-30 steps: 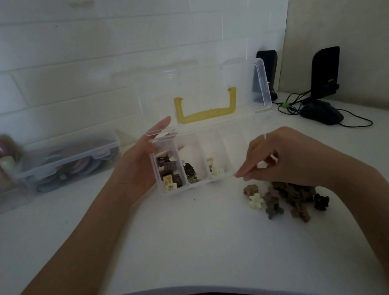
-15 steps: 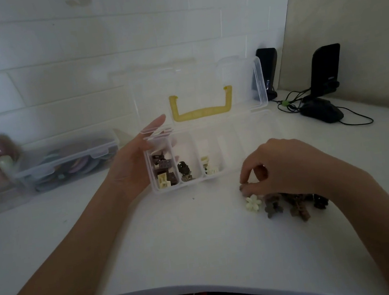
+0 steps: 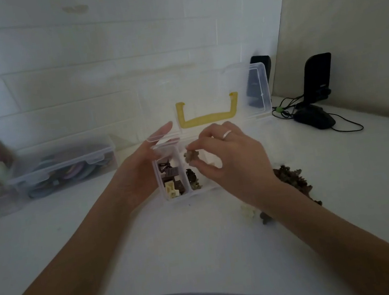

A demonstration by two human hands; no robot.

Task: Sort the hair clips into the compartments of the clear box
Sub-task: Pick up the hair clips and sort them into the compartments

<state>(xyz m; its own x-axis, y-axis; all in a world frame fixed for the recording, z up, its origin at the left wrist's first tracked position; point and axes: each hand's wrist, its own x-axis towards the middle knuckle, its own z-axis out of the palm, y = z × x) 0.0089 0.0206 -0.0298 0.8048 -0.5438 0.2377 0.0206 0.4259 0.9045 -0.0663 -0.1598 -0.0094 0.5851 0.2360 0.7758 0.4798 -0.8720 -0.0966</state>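
We note: right hand [image 3: 229, 160] pinches brown hair clip [image 3: 191, 157] over second compartment of clear box [image 3: 177, 196]. Left hand [image 3: 139, 169], fingers straight, steadies box's left wall. Loose clips [image 3: 291, 179] near table's right edge.

Open clear box [image 3: 163, 188], brown clip [image 3: 191, 156] above second compartment, loose clips [image 3: 291, 178] beside

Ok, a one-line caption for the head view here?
Right hand pinches a brown clip over the clear box, left hand steadying its end.
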